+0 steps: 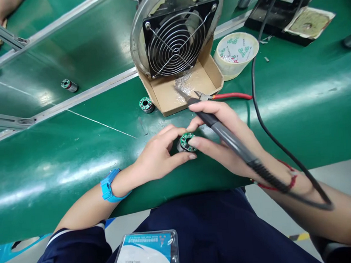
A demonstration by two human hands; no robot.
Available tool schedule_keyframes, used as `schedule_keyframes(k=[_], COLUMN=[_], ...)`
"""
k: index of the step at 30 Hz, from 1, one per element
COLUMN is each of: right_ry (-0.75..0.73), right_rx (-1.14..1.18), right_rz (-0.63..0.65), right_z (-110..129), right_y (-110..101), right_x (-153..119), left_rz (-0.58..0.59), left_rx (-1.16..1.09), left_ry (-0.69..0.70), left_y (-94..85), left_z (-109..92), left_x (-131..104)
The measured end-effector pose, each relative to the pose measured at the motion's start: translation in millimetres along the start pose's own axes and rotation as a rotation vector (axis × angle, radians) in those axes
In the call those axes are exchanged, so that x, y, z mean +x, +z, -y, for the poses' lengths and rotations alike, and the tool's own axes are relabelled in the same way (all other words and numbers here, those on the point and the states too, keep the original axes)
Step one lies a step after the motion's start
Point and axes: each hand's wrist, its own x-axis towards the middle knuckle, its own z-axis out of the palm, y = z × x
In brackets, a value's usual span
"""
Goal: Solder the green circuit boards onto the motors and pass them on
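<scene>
A small round motor (187, 142) with a green circuit board on top stands on the green table. My left hand (161, 153), with a blue strap at its wrist, has thumb and fingers around the motor's left side. My right hand (222, 135) holds a dark soldering iron (226, 139), its tip pointing up and left over the cardboard tray. The right thumb and a fingertip also touch or nearly touch the motor's board. Past the hands, a cardboard tray (170, 98) contains wire scraps and lies before a round fan (176, 46).
Red-handled cutters (232, 95) lie by the tray. A tape roll (236, 55) sits right of the fan. The iron's black cable (257, 100) loops at the right. A second motor (146, 104) stands left of the tray, another (69, 85) beyond the metal rail (86, 92).
</scene>
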Motion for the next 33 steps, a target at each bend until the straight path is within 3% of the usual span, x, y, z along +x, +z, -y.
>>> schedule_keyframes(k=[4,7,11,16,19,24,29,33], right_ry=[-0.044,-0.045,-0.064,-0.154,-0.159,-0.002,0.026,0.073], right_rx=[-0.402,-0.568,-0.498,-0.273,-0.181,-0.162,-0.149,-0.087], right_rz=[-0.015,0.044,0.060,-0.071,-0.126,-0.318,-0.322,-0.400], right_z=[-10,-18,-22,-7,-1,-6,-16,-19], right_y=[16,24,28,35,38,24,-2,-11], right_x=[-9,-10,-8,-6,-6,-13,-30,-47], left_rz=[-0.064,-0.103,-0.157,-0.091,-0.104,-0.144,-0.132,-0.123], left_rx=[0.155,0.027,-0.328,-0.516,-0.397,0.186,0.122,0.135], left_ry=[-0.088,-0.206,-0.254,-0.173,-0.100,0.036,-0.069,-0.111], left_y=[7.3,9.9,7.5,6.9,3.3,-11.1,-8.8,-3.7], left_z=[11,24,33,17,7,6,17,20], left_x=[3,3,0,-4,-5,-4,-2,0])
